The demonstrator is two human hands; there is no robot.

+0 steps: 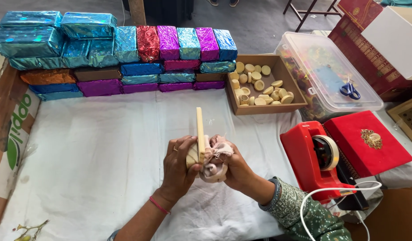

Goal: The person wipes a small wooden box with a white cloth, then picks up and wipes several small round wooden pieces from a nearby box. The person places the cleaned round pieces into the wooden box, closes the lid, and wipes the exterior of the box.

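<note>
From the head view, your left hand (181, 163) closes around a pale wooden disc (192, 156), thumb and fingers pinching it from the side, and against that disc stands a thin, flat, pale wooden board (200, 131), upright on its edge so that its narrow face points at you. Held this way, the board's broad face is open to your right hand (232, 167), which grips a crumpled pinkish-white cloth (215, 163) tightly and presses it onto the board's right side, low down; the grip on the cloth is a full fist, nothing loose. Both hands hover just over the white sheet-covered table (103, 169), near its front edge and a little right of the middle, so the board has free room above.

Along the table's back edge a wall of foil-wrapped rectangular blocks (125, 53) in blue, teal, purple, red and brown is stacked in rows, out of the way of your elbows. At the back right an open brown cardboard box (270, 107) holds more loose pale wooden discs (259, 87). Beside it sits a clear lidded plastic tub (326, 76) with blue-handled scissors (350, 90) on its lid. At the right edge stand a red tape dispenser (310, 158) and a red velvet box (366, 143)
</note>
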